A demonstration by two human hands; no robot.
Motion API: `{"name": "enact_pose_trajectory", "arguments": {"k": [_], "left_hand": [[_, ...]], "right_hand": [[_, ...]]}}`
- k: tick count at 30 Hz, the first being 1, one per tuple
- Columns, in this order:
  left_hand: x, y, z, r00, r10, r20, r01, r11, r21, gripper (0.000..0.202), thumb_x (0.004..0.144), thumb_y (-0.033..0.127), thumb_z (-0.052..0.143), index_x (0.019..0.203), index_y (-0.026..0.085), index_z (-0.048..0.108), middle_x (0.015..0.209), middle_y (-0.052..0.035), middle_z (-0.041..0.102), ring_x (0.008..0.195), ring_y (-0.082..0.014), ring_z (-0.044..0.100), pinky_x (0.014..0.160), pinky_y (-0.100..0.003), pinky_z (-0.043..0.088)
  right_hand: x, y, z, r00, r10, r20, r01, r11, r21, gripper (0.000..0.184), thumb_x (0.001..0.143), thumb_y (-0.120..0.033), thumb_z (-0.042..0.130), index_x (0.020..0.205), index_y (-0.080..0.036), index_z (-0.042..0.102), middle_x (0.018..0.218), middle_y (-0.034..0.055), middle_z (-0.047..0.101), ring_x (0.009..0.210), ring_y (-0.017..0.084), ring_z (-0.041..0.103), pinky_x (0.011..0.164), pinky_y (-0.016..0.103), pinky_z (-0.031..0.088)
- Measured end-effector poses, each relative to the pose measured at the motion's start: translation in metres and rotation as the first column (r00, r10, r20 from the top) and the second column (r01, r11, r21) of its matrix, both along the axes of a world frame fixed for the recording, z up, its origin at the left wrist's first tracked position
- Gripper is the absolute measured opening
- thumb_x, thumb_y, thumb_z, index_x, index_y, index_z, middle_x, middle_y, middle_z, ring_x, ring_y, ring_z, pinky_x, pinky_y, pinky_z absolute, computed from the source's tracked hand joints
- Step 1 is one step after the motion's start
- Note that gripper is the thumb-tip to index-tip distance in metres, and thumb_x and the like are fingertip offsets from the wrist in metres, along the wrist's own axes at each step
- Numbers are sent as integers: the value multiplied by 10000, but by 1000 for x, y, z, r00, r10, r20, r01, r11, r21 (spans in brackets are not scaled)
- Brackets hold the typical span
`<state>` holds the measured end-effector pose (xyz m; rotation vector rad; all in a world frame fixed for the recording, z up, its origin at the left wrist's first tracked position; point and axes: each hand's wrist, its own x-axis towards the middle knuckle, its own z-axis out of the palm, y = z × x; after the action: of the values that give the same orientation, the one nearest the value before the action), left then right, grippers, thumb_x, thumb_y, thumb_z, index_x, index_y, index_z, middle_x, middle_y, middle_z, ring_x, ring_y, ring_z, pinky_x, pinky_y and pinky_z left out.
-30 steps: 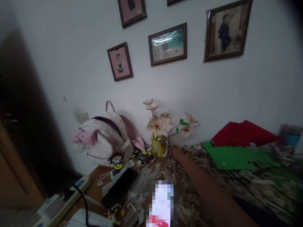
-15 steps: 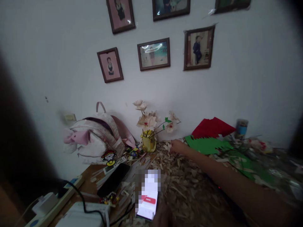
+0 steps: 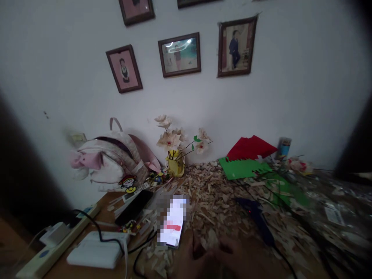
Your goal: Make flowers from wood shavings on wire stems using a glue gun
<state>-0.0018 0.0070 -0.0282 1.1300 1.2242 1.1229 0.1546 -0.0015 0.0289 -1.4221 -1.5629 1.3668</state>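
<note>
At the bottom edge, my left hand (image 3: 195, 256) is closed around a thin dark stem (image 3: 192, 232) that points upward. Close beside it, my right hand (image 3: 229, 254) pinches at a pale petal-like piece (image 3: 210, 239); both hands are dim and partly cut off. To the right lies a dark blue glue gun (image 3: 260, 221) with a small red light and a cord. A lit phone (image 3: 176, 221) rests left of my hands. Pale dry scraps (image 3: 212, 193) cover much of the table around them.
A yellow vase (image 3: 176, 166) of handmade flowers stands by the wall, right of a backpack (image 3: 116, 159). Green sheet (image 3: 244, 168) and red sheet (image 3: 251, 147) lie at back right. A dark phone (image 3: 135, 207), white box (image 3: 94, 250) and power strip (image 3: 58, 244) are left.
My right hand has come back from the scraps near the vase to beside my left hand. The glue gun is now uncovered. The view has tilted down and shifted right.
</note>
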Motion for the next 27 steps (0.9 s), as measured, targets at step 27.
{"name": "enact_pose_trajectory", "arguments": {"k": [27], "left_hand": [[3, 0, 17, 989, 18, -145, -16, 1000, 14, 402, 550, 268, 727, 529, 224, 328, 530, 80, 370, 560, -108, 330, 563, -233, 298]], "right_hand": [[8, 8, -47, 976, -3, -217, 2, 1000, -3, 297, 630, -452, 572, 728, -178, 633, 739, 56, 664, 759, 224, 604, 684, 288, 440]]}}
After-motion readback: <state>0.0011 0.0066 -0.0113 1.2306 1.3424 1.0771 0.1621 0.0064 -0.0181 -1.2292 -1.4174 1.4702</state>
